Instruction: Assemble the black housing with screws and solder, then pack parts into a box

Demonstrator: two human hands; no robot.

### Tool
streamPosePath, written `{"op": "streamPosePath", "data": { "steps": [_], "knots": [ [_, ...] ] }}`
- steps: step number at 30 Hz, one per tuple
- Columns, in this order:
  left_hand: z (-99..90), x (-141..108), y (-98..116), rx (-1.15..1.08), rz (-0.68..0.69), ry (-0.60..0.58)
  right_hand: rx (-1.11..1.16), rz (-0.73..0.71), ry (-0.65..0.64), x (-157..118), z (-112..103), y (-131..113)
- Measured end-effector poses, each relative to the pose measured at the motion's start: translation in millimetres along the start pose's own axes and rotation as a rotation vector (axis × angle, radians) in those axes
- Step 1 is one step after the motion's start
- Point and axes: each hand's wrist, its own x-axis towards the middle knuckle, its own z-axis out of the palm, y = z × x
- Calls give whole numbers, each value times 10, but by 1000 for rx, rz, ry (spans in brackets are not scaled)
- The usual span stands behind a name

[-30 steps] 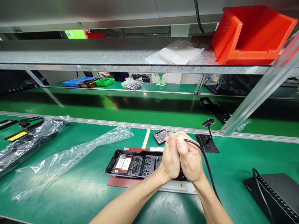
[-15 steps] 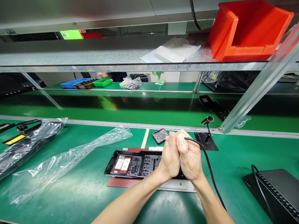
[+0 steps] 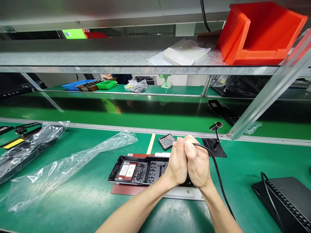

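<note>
My two hands are closed and pressed together over the right part of a black plastic housing [image 3: 139,171]. A black cable [image 3: 217,168] comes out at the thumb of my right hand [image 3: 198,161], whose fingers are wrapped round it, and runs down to the right. My left hand [image 3: 177,163] is folded against the right one; whatever its fingers grip is hidden. The housing lies with its inside up on a red and white fixture [image 3: 179,193]. My hands and wrists cover its right end.
Behind the hands sits a small tray of screws [image 3: 167,141]. A stand with a metal tube [image 3: 216,126] is right of it. Clear plastic bag [image 3: 75,165] and a bagged black part [image 3: 31,145] lie left, a black panel [image 3: 286,197] right. A red bin [image 3: 262,35] rests on the shelf.
Both hands keep the same closed hold, with the cable in nearly the same place. The view has shifted very slightly.
</note>
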Motion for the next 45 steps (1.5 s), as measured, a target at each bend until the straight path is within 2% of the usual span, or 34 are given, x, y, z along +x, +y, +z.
{"op": "streamPosePath", "data": {
  "steps": [10,18,45],
  "knots": [
    [-24,-22,-34,48,-46,17,1,7,2,7,-6,-8],
    [-20,-16,-80,32,12,-12,-9,3,-7,2,-10,1],
    [-34,-40,-103,39,23,-7,-7,2,-7,-21,-6,6]
  ]
}}
